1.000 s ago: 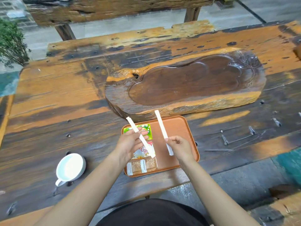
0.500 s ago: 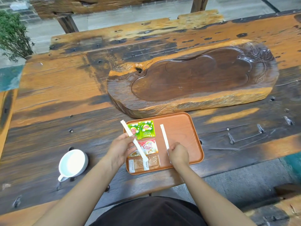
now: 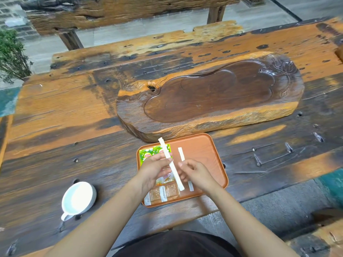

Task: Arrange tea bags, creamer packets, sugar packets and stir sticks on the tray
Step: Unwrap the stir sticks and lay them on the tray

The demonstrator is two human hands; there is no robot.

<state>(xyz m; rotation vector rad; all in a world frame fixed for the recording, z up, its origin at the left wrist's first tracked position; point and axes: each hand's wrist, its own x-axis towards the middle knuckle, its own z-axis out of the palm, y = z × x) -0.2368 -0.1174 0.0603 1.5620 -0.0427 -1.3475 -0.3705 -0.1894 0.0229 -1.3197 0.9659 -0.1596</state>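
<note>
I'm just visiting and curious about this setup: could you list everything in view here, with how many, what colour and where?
Rectangular orange-brown tray: one, table's near edge.
Green tea bag packets: two, tray's far left.
Creamer packet: at least one, white and orange, under the hands.
Brown sugar packets: two, tray's near left.
White paper-wrapped stir sticks: one held, one lying mid-tray.
Carved dark wooden slab: one, behind the tray.
White mug: one, left.
Green plant: one, far left.
Weathered wooden table: one.
Hands: left hand grips the stick; right hand open beside it.
</note>
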